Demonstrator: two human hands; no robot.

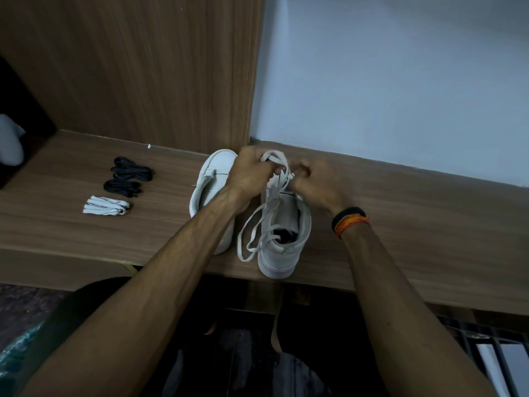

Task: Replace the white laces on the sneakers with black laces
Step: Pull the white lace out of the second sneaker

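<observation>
Left grip (pixel 252 173): fingers curled round the white lace (pixel 274 164) over the toe end of the right sneaker (pixel 289 224); the forearm crosses the left sneaker.
Right grip (pixel 312 181): fingers pinch the same lace just beside the left hand; blurred, so the exact hold is hard to tell.
Wristbands (pixel 350 220): a black one and an orange one on the right wrist.
White lace: partly threaded near the toe; loose loops hang down the sneaker's left side and reach the counter near the heel.
Right sneaker: white, upright, toe towards the wall, heel at the counter's front edge.
Left sneaker (pixel 213 179): white, touching or just beside the right one; no lace shows on the visible part.
Black laces (pixel 130 170): two bundles on the counter, well left of the sneakers.
White bundle (pixel 106 206): a folded white lace, just in front of the black ones.
Counter (pixel 415 219): wood grain, against a wood panel on the left and a pale wall on the right.
</observation>
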